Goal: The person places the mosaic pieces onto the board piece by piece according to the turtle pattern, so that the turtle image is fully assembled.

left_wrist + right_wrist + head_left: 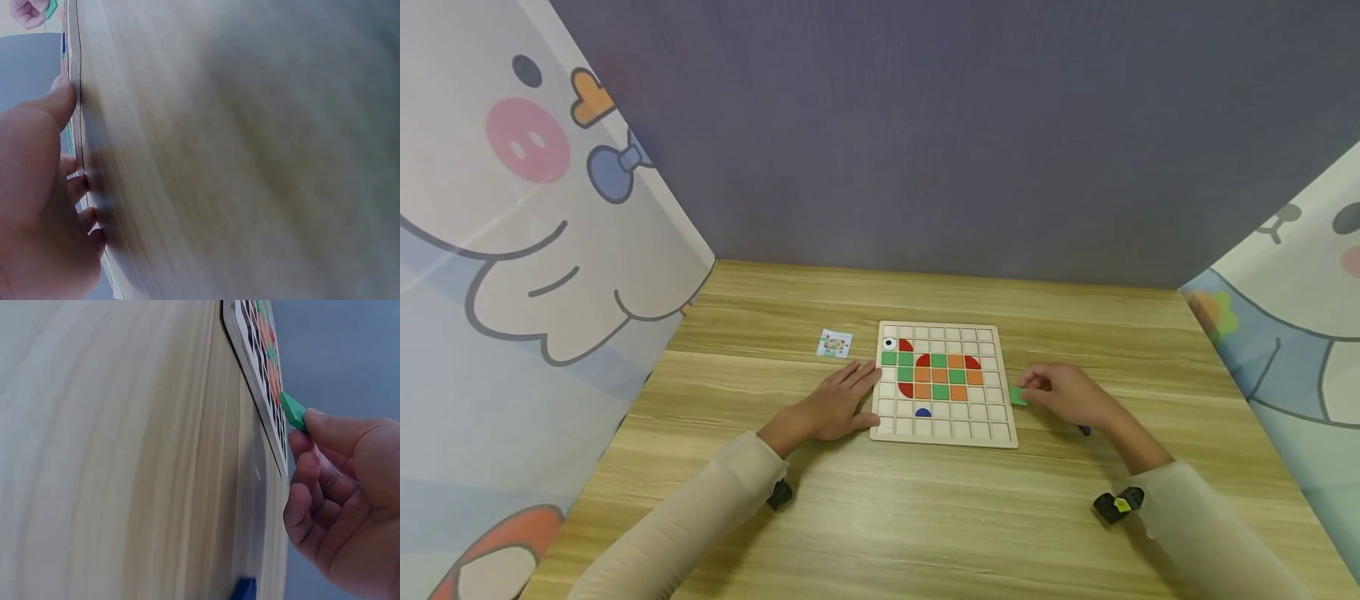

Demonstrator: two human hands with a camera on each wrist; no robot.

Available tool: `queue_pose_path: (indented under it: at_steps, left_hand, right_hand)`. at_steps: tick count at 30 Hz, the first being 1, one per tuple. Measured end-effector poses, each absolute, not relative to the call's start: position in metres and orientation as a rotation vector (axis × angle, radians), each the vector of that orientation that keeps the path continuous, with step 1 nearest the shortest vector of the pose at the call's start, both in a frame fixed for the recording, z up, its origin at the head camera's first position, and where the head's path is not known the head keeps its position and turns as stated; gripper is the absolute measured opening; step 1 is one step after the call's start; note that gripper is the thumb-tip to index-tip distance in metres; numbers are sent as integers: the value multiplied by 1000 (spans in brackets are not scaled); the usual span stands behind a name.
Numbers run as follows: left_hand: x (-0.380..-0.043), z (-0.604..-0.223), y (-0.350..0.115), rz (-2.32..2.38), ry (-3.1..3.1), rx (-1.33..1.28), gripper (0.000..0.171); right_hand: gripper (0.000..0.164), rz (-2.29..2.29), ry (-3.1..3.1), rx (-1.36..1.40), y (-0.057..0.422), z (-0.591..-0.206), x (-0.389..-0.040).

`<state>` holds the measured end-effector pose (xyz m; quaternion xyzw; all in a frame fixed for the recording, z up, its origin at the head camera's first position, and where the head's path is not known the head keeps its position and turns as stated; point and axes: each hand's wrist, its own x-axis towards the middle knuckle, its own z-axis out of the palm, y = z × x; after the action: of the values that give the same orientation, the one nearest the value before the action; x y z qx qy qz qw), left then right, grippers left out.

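A wooden grid board [943, 443] lies on the table, with green, orange and red tiles forming a block in its upper middle. A white eye tile [890, 343] sits at its upper left, and a blue half-round tile [923, 412] in a lower cell. My left hand [831, 407] rests flat at the board's left edge, fingers extended and thumb touching the rim. Just off the right edge, my right hand [1067, 393] pinches a green tile [292, 411] between thumb and index finger; its other fingers curl loosely in the right wrist view.
A small picture card [834, 343] lies left of the board's upper corner. Under the right wrist a dark blue piece [1084, 430] is partly hidden on the table. Behind the table rises a grey panel [925, 150], with cartoon-printed walls on both sides.
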<state>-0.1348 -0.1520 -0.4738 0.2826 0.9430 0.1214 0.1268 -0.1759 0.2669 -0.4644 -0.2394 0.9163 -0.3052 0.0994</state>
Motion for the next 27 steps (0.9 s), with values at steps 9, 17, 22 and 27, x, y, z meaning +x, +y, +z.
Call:
queue_pose_path:
  at_steps: [9,17,22,27]
  left_hand:
    - [-133,-472,-151,364,2746,829,78]
    - [-134,-472,-151,355,2741,821,79]
    - [-134,-472,-151,357,2737,820,79]
    - [-135,-473,-152,338,2741,836,79]
  right_hand:
    - [6,-940,2658,-724,243,-464,-182]
    - [5,-945,2611,-753,225,-468,-185]
    - [4,-937,2620,-748,217,-471,-187]
    - [3,-955,2615,-730,210,-472,-188]
